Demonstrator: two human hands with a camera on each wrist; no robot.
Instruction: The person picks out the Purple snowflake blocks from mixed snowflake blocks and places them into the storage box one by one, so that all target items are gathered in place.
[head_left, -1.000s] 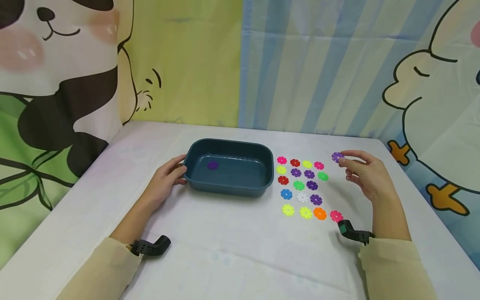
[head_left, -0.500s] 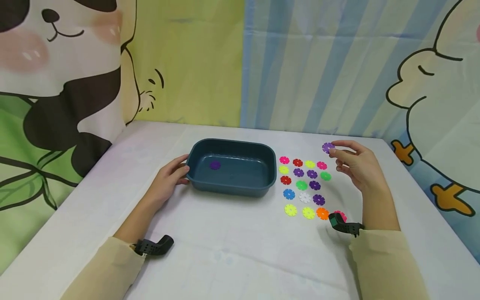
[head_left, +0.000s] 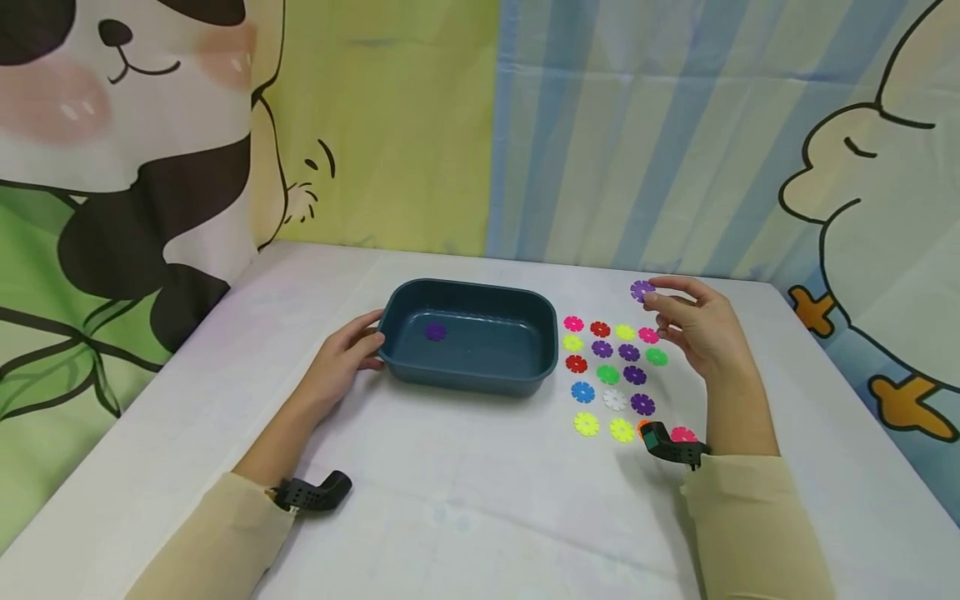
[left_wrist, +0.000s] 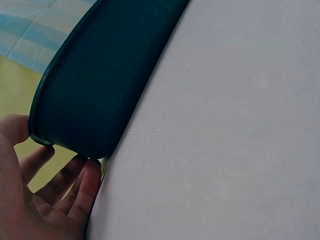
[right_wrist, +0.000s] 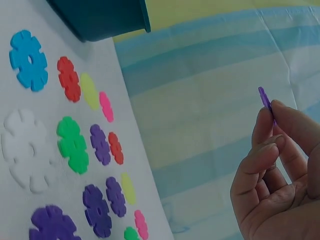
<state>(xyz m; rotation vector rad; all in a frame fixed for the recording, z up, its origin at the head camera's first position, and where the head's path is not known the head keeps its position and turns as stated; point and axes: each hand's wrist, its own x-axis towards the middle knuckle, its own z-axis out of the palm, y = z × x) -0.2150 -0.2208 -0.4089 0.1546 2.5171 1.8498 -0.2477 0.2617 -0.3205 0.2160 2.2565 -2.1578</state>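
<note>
At the left, we find the left hand (head_left: 341, 360) where it was half a second ago, its loosely bent fingers touching the outside of the dark teal tray (head_left: 465, 379), not wrapped round it; we take this as steadying. Inside, toward the left end, one purple disc (head_left: 436, 332) lies as before. Among the notched discs (head_left: 608, 374) on the table (head_left: 465, 542), just right of the tray, we see none shifted. Past their far rows, a second purple piece (head_left: 640, 290) hangs in the air, pinched firmly by the right hand (head_left: 701, 329) between thumb and finger. That hand has moved leftward, nearer the tray; we judge this a carry partly done, the piece not yet over the tray. We can read no writing, brand or label on the panda print (head_left: 195, 192), tray, discs or black wrist devices (head_left: 315, 493).
</note>
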